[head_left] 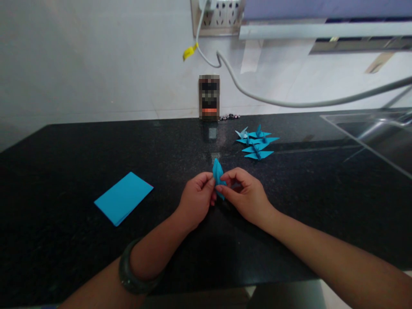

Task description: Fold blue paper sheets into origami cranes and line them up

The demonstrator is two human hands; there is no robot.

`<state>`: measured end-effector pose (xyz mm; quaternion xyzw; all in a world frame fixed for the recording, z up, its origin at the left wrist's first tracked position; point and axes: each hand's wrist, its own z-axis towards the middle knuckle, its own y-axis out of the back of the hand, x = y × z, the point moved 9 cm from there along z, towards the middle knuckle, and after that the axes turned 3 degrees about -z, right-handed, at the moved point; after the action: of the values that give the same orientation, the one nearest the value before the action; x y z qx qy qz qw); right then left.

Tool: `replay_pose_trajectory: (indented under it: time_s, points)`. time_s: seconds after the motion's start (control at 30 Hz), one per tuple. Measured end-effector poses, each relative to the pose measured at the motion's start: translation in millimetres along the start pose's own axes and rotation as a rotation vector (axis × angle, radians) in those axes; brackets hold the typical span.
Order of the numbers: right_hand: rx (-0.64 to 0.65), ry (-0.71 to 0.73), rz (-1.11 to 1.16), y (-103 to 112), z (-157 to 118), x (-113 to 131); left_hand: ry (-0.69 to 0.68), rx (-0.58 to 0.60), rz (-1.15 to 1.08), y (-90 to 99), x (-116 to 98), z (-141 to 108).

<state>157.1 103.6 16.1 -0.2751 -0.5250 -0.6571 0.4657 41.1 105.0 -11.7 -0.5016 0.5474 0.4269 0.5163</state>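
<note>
Between my two hands is a piece of folded blue origami paper [218, 171], narrow and pointed at its upper end. My left hand [199, 198] pinches its left side between thumb and fingers. From the right, my right hand [246, 193] grips the lower part with thumb and forefinger. Both hands are just above the dark countertop [180, 150], and the fingers partly cover the paper. Beyond my right hand lie several folded paper cranes [258, 153], mostly blue, with one paler crane [243, 133] at the back left of the group.
A stack of blue paper sheets [124, 199] lies on the left. Against the wall stands a phone-like object [209, 98], its face blurred, beside a beaded strap [230, 116]. A grey cable [273, 101] hangs from the socket panel [222, 18]. A metal sink edge [363, 143] is at right.
</note>
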Motion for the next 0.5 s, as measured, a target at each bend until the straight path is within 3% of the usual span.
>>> replay_pose_trajectory:
  time_s: [0.17, 0.5]
  points:
    - [-0.007, 0.013, -0.007, 0.1, 0.3, -0.5, 0.064, 0.059, -0.193, -7.3, 6.4, -0.1]
    - [0.004, 0.155, 0.062, 1.7, -1.7, 18.1, 0.014, 0.014, -0.149, 0.7, 2.5, 2.5]
